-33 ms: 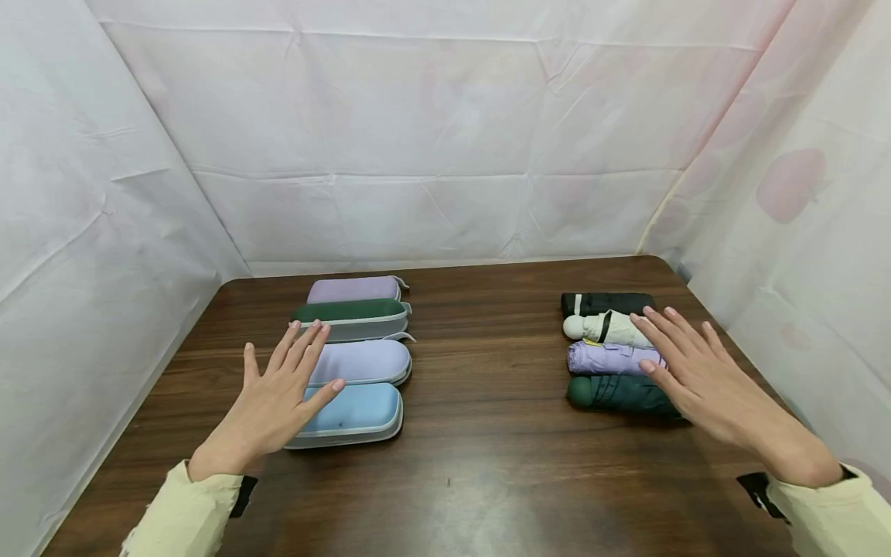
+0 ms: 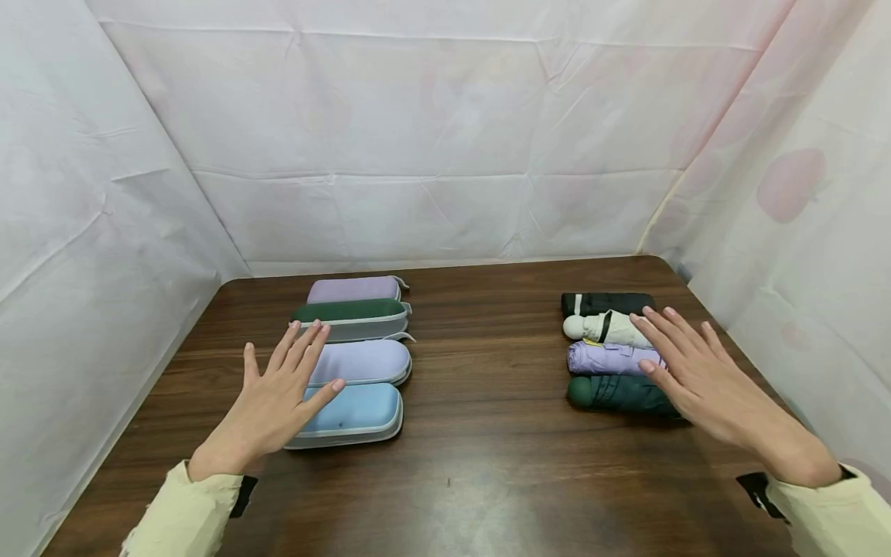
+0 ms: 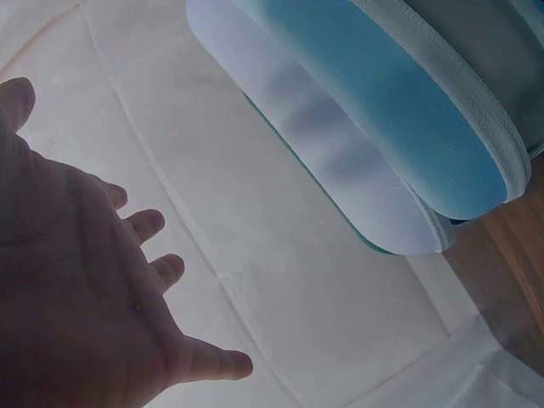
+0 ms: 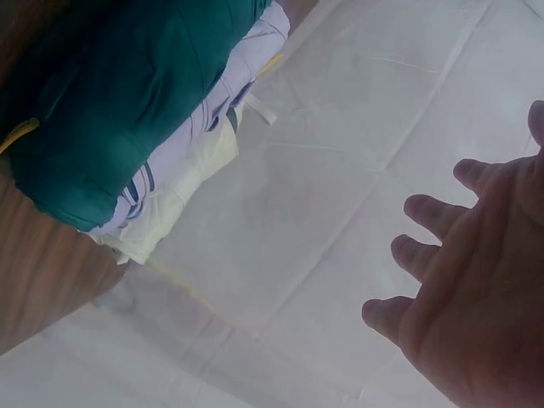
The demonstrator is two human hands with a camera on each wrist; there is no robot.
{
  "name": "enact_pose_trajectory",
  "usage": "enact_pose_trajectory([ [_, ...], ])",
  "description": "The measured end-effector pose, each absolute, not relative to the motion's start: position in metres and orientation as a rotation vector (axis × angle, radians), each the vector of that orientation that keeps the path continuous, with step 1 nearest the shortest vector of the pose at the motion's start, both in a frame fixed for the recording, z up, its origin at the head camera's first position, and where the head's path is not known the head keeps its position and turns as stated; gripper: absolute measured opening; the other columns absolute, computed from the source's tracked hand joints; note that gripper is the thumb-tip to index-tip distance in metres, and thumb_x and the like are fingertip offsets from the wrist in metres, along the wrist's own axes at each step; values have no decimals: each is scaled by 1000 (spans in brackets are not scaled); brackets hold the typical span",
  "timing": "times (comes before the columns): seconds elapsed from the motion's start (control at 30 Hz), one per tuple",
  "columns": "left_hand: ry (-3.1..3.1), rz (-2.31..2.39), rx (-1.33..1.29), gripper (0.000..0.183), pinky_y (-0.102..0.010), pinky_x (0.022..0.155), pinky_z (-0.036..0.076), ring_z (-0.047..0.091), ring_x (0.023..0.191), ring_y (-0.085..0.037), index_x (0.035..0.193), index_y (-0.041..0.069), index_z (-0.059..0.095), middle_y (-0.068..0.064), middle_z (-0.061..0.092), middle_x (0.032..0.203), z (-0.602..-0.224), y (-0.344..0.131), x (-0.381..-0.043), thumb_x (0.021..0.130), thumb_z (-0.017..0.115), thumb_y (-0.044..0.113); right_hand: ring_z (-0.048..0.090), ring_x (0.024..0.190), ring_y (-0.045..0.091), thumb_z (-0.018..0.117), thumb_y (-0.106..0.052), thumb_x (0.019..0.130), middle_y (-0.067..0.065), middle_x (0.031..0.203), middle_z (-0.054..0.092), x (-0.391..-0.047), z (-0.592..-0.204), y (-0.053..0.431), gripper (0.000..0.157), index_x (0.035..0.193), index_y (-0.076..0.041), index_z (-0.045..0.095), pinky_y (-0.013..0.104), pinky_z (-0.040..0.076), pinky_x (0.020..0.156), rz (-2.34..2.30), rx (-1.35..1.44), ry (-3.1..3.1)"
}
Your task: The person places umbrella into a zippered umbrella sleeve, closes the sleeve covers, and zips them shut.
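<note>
Fingers spread, my left hand (image 2: 274,398) hovers over the left row of zip cases. The light blue case (image 2: 358,410) lies nearest, partly behind the hand. Behind it are a lavender case (image 2: 365,361), a dark green case (image 2: 355,311) and a purple case (image 2: 351,290). My right hand (image 2: 710,391), also with straight fingers, is held over the right row of folded umbrellas. That row has a dark green umbrella (image 2: 619,393) in front, then a lavender one (image 2: 605,358), a white one (image 2: 616,329) and a black one (image 2: 616,303). Both wrist views show palms holding nothing.
Both rows lie on a dark brown wooden table (image 2: 480,387), with a wide strip of tabletop between them. White cloth (image 2: 431,139) hangs behind the table and along both sides. Pale sleeves (image 2: 188,510) cover the forearms.
</note>
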State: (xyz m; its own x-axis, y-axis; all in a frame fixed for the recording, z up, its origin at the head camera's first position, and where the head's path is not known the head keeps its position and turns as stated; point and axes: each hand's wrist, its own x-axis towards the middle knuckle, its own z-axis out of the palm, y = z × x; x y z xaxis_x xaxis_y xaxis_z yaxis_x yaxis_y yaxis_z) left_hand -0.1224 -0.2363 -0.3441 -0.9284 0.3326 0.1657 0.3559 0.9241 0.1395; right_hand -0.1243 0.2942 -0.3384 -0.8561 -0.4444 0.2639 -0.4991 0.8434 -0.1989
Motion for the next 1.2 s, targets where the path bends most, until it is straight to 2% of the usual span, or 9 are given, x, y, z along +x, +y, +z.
enact_pose_trajectory([
  [0.37,-2965,-282,-521,79,-69,98,-14,-5,144,-25,155,18,2,-6,7,159,-348,-242,-120,97,42,54,-2,144,27,42,-26,103,11,158,13,-126,-340,297,60,154,-17,14,52,-13,108,411,712,-2847],
  [0.5,-2975,-289,-524,79,-70,98,-12,-2,144,-28,155,16,5,-6,7,159,-350,-244,-119,97,43,54,1,144,31,44,-25,102,13,157,14,-125,-340,299,61,154,-17,13,51,-12,109,446,745,-2862],
  [0.6,-2984,-292,-535,81,-71,99,-8,4,144,-30,155,17,6,-6,9,159,-352,-246,-118,95,45,55,8,143,35,47,-25,101,13,156,16,-125,-340,299,63,154,-20,13,51,-5,111,524,762,-2900],
  [0.67,-2985,-304,-553,83,-71,99,-3,9,142,-33,155,17,9,-7,14,158,-356,-249,-117,94,47,57,15,140,36,51,-29,100,12,154,19,-125,-341,299,66,154,-23,14,55,7,110,568,753,-2940],
  [0.73,-2979,-313,-576,84,-71,100,1,16,139,-35,154,17,13,-8,20,155,-361,-252,-116,91,50,59,23,136,35,54,-35,98,11,151,23,-126,-344,300,70,154,-24,14,56,22,104,563,738,-2973],
  [0.83,-2956,-318,-619,85,-70,100,8,24,134,-36,152,16,22,-9,31,148,-371,-257,-115,88,55,61,37,124,32,63,-40,92,11,141,34,-129,-352,302,78,153,-20,18,53,37,89,463,782,-2949],
  [1.0,-2918,-278,-686,82,-68,98,17,33,127,-33,145,12,37,-10,41,138,-390,-265,-112,84,61,60,47,106,29,81,-29,75,13,123,46,-139,-374,308,86,143,-2,36,50,44,80,291,940,-2780],
  [1.2,-2887,-279,-716,76,-68,94,24,37,125,-29,144,15,41,-7,42,137,-403,-270,-110,84,66,54,50,98,27,86,-24,65,12,110,50,-147,-399,311,75,124,4,49,47,46,77,193,1023,-2711],
])
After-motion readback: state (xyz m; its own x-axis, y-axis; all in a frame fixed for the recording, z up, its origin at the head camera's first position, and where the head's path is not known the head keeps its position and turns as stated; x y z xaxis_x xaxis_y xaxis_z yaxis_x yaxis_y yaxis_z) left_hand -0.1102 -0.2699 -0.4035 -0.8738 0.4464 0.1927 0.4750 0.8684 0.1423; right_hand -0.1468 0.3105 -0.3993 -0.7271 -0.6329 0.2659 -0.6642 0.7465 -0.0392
